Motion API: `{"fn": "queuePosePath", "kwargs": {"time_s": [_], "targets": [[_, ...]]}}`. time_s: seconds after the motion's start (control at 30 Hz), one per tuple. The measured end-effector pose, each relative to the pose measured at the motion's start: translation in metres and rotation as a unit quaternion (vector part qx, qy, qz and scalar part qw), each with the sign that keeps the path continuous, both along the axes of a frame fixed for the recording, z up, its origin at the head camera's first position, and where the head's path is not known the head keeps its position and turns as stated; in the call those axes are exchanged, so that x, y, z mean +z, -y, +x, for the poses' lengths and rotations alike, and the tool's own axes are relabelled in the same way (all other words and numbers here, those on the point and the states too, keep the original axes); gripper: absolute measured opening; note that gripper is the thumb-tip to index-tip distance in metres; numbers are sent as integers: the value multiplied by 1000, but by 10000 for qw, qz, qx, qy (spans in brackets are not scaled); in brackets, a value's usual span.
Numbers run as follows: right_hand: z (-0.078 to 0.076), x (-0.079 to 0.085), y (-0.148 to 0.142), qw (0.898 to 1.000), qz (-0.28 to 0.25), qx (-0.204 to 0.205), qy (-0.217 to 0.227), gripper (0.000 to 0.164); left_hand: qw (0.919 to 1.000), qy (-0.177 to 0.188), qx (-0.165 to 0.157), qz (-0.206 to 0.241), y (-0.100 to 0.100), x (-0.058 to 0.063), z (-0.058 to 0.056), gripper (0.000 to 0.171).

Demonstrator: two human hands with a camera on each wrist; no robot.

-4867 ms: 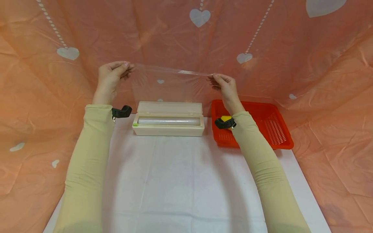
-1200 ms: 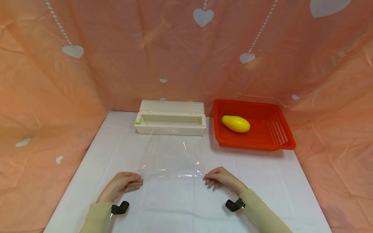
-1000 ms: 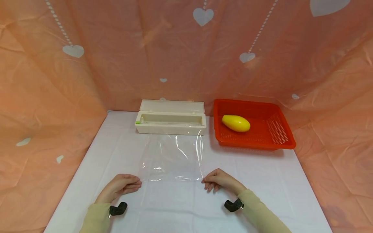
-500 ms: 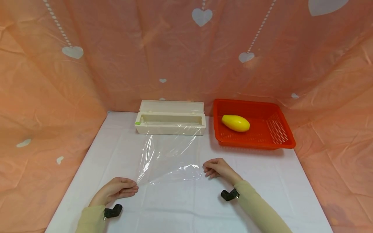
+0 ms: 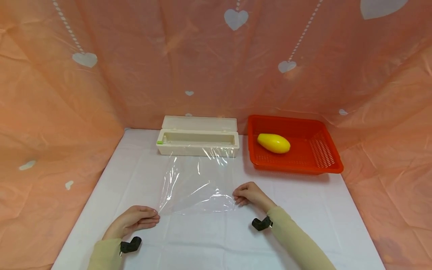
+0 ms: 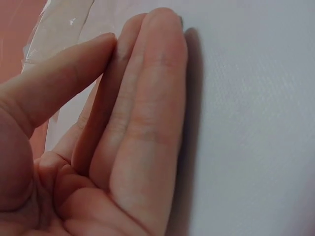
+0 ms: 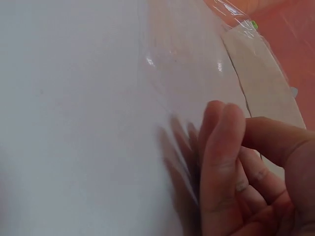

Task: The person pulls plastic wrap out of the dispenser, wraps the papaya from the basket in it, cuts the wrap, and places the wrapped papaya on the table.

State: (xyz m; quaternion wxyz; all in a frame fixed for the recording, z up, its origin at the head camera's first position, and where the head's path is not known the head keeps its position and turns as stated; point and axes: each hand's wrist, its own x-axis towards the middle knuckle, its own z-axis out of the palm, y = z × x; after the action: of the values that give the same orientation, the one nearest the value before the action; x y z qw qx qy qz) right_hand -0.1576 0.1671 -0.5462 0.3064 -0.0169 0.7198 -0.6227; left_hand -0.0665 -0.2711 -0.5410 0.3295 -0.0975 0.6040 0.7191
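Because the clear film (image 5: 194,176) would presumably fold if slack, the left hand (image 5: 132,219) pinches its near left corner and the right hand (image 5: 251,195) appears to pinch its right edge, spread over the worktop (image 5: 195,247) before the dispenser (image 5: 182,150).

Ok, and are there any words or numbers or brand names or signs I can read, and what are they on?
None: no words, numbers or brands can be read.
The cream box, clear film, red basket and yellow thing show no writing.
The white hearts are just pictures.
Any print on the black wrist gadgets is too small to see.
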Motion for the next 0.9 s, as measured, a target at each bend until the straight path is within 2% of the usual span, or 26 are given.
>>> {"fn": "queuePosePath", "kwargs": {"time_s": [0.3, 0.6, 0.73, 0.9], "targets": [[0, 3, -2, 9996, 263, 124, -58, 17, 9999, 58, 86, 60, 0, 0, -1, 17], [-1, 5, -13, 9999, 96, 61, -90, 25, 9997, 136, 115, 177, -1, -2, 0, 13], [-2, 16, -17, 9996, -268, -7, 45, 33, 9995, 215, 146, 184, -1, -3, 0, 13], [-7, 39, -18, 9982, -587, 39, -141, 42, 9996, 221, 145, 119, -1, 1, -2, 16]]}}
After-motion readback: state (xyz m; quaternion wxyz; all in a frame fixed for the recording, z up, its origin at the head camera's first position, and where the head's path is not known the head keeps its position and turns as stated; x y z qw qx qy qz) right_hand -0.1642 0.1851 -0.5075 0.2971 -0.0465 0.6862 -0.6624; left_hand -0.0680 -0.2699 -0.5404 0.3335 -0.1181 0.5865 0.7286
